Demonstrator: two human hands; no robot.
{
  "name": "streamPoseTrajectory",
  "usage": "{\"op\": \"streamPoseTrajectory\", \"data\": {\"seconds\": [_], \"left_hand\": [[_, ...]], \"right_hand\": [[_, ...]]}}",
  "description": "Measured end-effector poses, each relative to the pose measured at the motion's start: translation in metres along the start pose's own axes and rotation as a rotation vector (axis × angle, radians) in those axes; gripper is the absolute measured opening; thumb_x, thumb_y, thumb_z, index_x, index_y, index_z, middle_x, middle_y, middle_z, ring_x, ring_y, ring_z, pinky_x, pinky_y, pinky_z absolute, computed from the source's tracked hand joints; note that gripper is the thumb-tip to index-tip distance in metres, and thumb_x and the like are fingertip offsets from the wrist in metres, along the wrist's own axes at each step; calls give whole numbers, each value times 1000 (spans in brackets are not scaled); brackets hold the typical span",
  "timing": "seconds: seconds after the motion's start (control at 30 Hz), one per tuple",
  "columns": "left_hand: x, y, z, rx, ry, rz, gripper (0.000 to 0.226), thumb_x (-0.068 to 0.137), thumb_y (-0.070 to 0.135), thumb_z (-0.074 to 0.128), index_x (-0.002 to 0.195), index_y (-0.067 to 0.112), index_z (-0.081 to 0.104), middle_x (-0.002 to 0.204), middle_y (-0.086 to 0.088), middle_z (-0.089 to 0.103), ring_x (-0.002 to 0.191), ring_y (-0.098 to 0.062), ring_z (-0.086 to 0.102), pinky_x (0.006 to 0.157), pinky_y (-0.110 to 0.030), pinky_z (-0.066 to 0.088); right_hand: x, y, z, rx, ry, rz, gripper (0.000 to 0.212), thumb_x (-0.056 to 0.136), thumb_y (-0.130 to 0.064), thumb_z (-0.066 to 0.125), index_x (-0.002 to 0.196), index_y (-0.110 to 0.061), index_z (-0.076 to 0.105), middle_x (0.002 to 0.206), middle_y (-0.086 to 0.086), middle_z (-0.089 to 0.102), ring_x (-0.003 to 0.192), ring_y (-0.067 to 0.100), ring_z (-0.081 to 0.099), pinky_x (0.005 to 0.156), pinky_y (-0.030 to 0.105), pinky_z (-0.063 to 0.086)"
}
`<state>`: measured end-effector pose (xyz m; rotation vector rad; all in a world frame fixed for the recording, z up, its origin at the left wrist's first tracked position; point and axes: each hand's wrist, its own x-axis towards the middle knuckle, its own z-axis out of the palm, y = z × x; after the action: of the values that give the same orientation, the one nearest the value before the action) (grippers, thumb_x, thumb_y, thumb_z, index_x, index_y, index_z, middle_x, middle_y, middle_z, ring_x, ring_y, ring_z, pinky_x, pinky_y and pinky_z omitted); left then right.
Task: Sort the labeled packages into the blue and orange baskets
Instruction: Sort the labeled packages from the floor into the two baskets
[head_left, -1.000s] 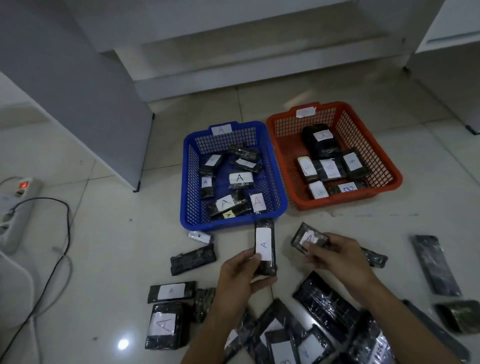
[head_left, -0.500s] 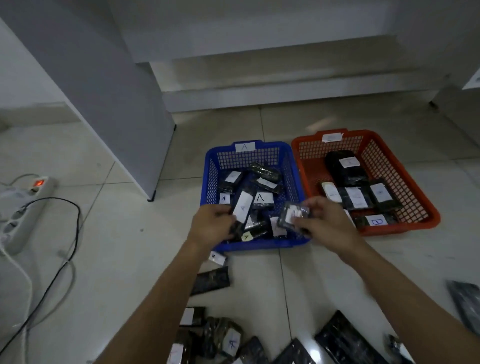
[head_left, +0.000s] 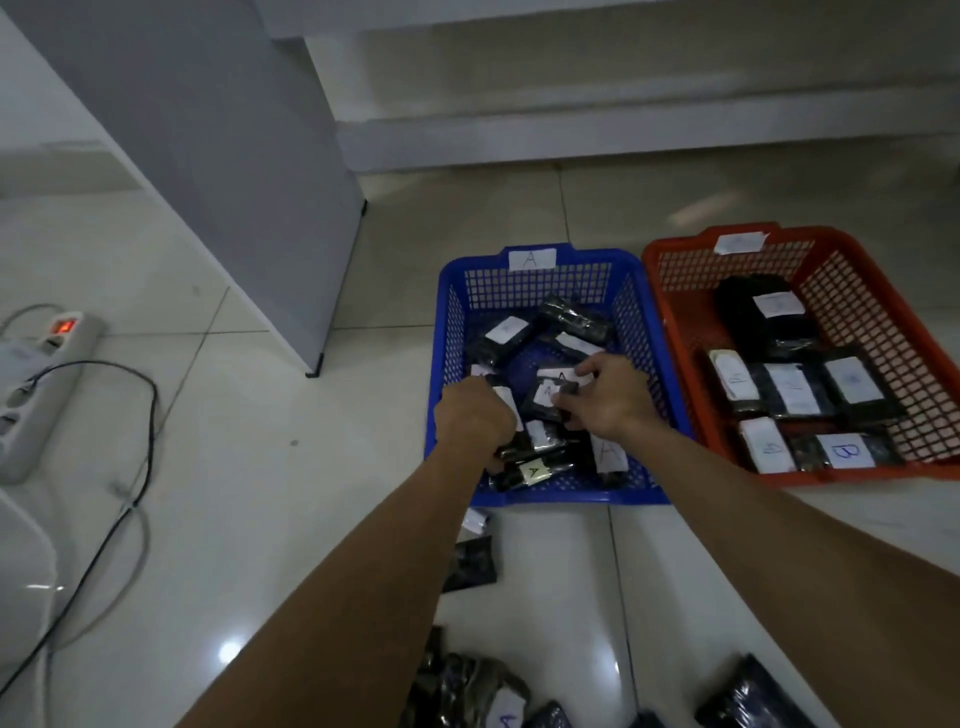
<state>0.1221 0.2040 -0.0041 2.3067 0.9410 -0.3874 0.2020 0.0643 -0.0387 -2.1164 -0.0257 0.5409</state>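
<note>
Reaching into the blue plastic mesh basket (head_left: 545, 275), my left hand (head_left: 470, 421) grips a long black white-labeled package (head_left: 511, 415) — my right hand (head_left: 608, 397) pinches a small black A-labeled package (head_left: 548, 397) just beside it.

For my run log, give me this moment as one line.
step: dropping packages | left hand: holds package | right hand: holds package | over: blue basket

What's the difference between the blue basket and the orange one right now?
The blue basket carries a tag marked A; the orange basket's tag is too blurred to read. Both hands reach into the blue one, none into the orange. A package in the orange one reads B. Both are mesh plastic baskets holding dark labeled packages.
</note>
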Motion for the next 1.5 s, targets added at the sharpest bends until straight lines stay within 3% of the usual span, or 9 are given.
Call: {"op": "streamPoseTrajectory", "data": {"seconds": [0.17, 0.37, 0.47, 0.6, 0.8, 1.03, 1.2, 1.37, 1.5], "left_hand": [[-18, -16, -28, 35, 85, 157, 10, 84, 12, 67, 77, 5, 64, 72, -3, 64, 77, -22, 68, 64, -25, 54], [-83, -77, -49, -399, 265, 242, 15, 90, 28, 71, 81, 17, 74, 65, -3, 73, 45, -15, 66, 50, -28, 58], [-115, -119, -44, -484, 352, 198, 17, 89, 33, 73, 84, 17, 73, 63, 0, 72, 46, -12, 65, 46, -21, 52], [-136, -163, -21, -429, 318, 211, 12, 86, 34, 75, 83, 22, 74, 65, 5, 72, 56, -11, 68, 59, -27, 57], [-118, -191, 20, -73, 138, 376, 42, 78, 26, 79, 119, 20, 72, 115, 0, 73, 106, -22, 63, 94, -38, 51], [-81, -197, 12, 175, 10, 597, 18, 75, 37, 68, 90, 27, 70, 84, 5, 72, 78, -18, 63, 69, -36, 53], [-92, -225, -15, -243, -87, 460, 20, 92, 27, 60, 94, 17, 77, 75, 0, 71, 63, -6, 60, 63, -30, 53], [-123, -231, -31, -891, -283, 146, 35, 105, 23, 47, 96, -3, 68, 88, -29, 71, 56, -20, 48, 55, -30, 38], [-142, -229, -35, -1073, -332, 94, 37, 105, 27, 45, 111, -3, 66, 99, -32, 70, 53, -19, 49, 54, -27, 41]], "right_hand": [[-17, 2, -3, -61, 76, -35, 44, 77, -15, 88, 106, -9, 55, 85, 16, 64, 65, 29, 70, 51, 42, 62], [-69, -12, -14, -54, 82, -159, 10, 89, -17, 75, 85, -12, 68, 73, 7, 73, 43, 5, 64, 38, 18, 47], [-114, -16, -10, -33, 43, -227, 17, 89, -22, 76, 75, -15, 68, 66, 9, 71, 43, 10, 64, 44, 25, 52], [-168, 3, -1, -27, 6, -278, 20, 86, -26, 78, 69, -20, 69, 56, 4, 68, 49, 22, 66, 59, 42, 60], [-206, 52, 18, -133, -43, -230, 20, 83, -33, 81, 67, -28, 69, 62, -9, 69, 59, 13, 68, 65, 45, 61], [-189, 60, 41, -162, -58, -190, 19, 84, -30, 79, 68, -27, 70, 63, -10, 70, 63, 11, 68, 69, 41, 61], [-169, 49, 68, -213, -7, -316, 4, 89, -25, 73, 89, -29, 72, 79, -14, 71, 72, 6, 68, 70, 32, 58], [-159, 37, 104, -520, -58, -462, 36, 100, -40, 55, 136, -36, 58, 95, -2, 74, 83, 24, 69, 72, 36, 56], [-151, 30, 119, -719, -25, -478, 32, 102, -45, 49, 131, -36, 60, 100, 1, 74, 87, 25, 70, 72, 33, 53]]}}
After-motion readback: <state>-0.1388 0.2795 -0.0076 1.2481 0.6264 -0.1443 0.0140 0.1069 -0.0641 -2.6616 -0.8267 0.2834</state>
